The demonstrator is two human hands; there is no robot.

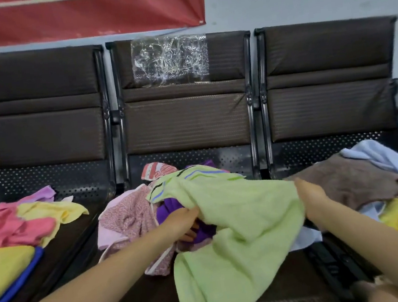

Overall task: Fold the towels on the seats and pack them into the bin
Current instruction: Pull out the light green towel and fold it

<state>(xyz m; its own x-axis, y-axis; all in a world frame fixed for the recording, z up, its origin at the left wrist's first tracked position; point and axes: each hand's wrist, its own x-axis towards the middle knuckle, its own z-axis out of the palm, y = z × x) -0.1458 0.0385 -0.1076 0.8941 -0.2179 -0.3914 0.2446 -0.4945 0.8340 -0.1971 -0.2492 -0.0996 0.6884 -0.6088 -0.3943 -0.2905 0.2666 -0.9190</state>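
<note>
A light green towel (236, 223) with striped border hangs over the middle seat, held up by both hands. My left hand (184, 223) grips its left edge, fingers partly hidden under the cloth. My right hand (309, 194) grips its right edge. Under it lie a purple towel (167, 207), a pink patterned towel (128, 216) and a red-and-white cloth (156, 170). No bin is in view.
Three dark brown seats (185, 122) stand in a row against the wall. The left seat holds pink (10, 227), yellow (51, 210) and folded yellow-and-blue towels (6, 272). The right seat holds brown (350, 180), pale blue (392, 161) and yellow towels (396, 215).
</note>
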